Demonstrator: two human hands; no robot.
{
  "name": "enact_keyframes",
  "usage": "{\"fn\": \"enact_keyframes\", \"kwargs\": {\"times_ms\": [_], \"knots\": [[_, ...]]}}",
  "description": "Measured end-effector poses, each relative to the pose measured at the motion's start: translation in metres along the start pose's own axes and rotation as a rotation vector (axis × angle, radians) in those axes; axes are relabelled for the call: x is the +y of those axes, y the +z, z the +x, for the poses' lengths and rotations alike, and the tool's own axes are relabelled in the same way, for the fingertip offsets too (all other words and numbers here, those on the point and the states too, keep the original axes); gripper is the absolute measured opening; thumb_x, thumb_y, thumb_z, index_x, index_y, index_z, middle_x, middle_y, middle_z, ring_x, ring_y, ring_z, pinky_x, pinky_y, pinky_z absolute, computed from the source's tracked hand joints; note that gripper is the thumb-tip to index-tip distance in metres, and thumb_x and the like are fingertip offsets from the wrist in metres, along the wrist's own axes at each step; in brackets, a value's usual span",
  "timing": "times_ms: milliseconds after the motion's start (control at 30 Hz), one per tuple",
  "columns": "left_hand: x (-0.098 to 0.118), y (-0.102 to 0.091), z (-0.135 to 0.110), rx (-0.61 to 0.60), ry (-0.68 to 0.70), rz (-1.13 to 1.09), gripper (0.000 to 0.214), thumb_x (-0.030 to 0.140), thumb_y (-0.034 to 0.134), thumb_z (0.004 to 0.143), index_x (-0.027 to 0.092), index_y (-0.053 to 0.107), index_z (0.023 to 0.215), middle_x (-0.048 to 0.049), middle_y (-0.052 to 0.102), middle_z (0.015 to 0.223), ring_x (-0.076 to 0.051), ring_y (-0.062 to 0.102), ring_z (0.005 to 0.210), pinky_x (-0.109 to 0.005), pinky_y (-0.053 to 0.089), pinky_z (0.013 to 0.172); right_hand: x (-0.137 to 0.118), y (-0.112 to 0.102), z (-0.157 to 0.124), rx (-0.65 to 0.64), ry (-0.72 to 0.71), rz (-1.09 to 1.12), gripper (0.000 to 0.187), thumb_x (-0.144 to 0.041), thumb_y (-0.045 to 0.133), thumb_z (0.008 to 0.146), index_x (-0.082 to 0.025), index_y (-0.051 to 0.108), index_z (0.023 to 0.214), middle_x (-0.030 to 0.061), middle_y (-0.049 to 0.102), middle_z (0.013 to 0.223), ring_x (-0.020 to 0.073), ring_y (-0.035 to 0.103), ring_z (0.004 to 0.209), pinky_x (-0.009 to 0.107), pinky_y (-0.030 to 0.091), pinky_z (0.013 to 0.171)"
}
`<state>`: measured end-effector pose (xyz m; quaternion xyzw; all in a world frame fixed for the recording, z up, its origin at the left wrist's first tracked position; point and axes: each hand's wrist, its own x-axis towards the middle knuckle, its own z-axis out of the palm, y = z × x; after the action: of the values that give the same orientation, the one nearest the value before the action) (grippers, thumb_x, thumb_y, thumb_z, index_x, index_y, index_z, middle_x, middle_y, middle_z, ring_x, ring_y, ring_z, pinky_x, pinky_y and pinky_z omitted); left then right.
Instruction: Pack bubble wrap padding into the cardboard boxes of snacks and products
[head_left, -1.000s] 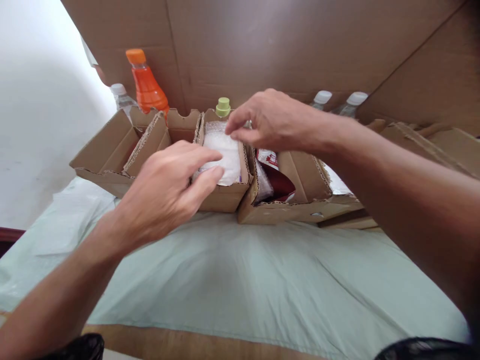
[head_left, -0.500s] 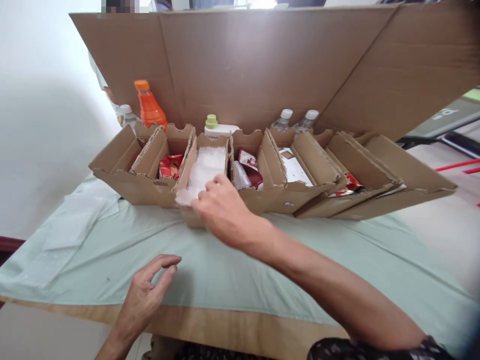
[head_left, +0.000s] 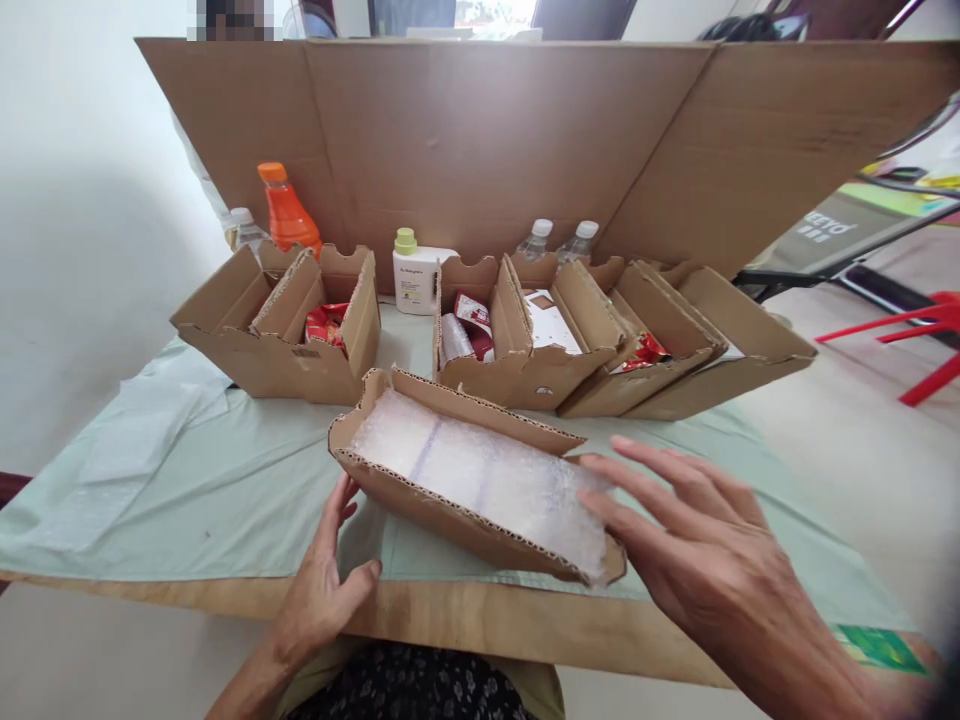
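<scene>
A narrow open cardboard box lies lengthwise and slanted near the table's front edge. Bubble wrap fills it, bulging a little over its right end. My right hand rests at that end with its fingers spread, the fingertips at the bubble wrap. My left hand is beside the box's left end, thumb and fingers apart; its fingertips are partly hidden by the box wall, so whether they touch it I cannot tell.
More cardboard boxes stand in a row behind, holding red packets and other goods. Behind them are an orange bottle, a white bottle and a tall cardboard panel. Plastic sheets lie left; a red stool stands right.
The box with bubble wrap has come out of the row towards me and turned sideways, leaving a gap. My right hand has moved right and opened; my left hand is now beside the box.
</scene>
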<state>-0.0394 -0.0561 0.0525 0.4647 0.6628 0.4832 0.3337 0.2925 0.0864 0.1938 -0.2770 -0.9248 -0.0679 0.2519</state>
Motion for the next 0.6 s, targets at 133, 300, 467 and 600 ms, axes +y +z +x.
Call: {"fn": "enact_keyframes", "kwargs": {"times_ms": [133,300,467,600], "knots": [[0.001,0.013,0.008,0.103,-0.061,0.03,0.083,0.04,0.067,0.083,0.025,0.034,0.158,-0.0167,0.049,0.158,-0.039,0.052,0.143,-0.058,0.043,0.119,0.0,0.016,-0.044,0.123,0.313,0.019,0.067,-0.028,0.06,0.098,-0.039,0.039,0.161,0.0072,0.048,0.161,0.0352,0.057,0.138,0.056,0.05,0.107],[0.005,0.017,0.02,0.11,-0.002,0.14,0.048,0.036,0.071,0.079,0.024,0.06,0.124,-0.0105,0.065,0.126,-0.032,0.066,0.114,-0.051,0.055,0.103,-0.03,0.07,-0.081,0.008,0.448,0.275,0.072,-0.052,0.064,0.094,-0.025,0.043,0.158,0.0133,0.063,0.145,0.0346,0.067,0.125,0.048,0.063,0.095],[0.019,0.056,0.023,0.03,0.116,0.132,0.044,0.026,0.065,0.085,0.025,0.058,0.128,-0.0097,0.06,0.127,-0.029,0.062,0.118,-0.047,0.054,0.104,-0.018,0.106,-0.082,0.115,0.841,0.36,0.048,-0.06,0.064,0.091,-0.017,0.069,0.114,0.0159,0.075,0.114,0.0377,0.072,0.11,0.046,0.062,0.087],[0.031,0.081,0.048,0.036,0.119,0.101,0.045,0.026,0.06,0.09,0.026,0.052,0.134,-0.01,0.058,0.125,-0.027,0.061,0.115,-0.046,0.053,0.104,0.006,0.111,-0.066,0.12,0.986,0.43,0.054,-0.068,0.065,0.087,-0.017,0.068,0.107,0.0153,0.076,0.101,0.0356,0.072,0.096,0.046,0.06,0.079]]}}
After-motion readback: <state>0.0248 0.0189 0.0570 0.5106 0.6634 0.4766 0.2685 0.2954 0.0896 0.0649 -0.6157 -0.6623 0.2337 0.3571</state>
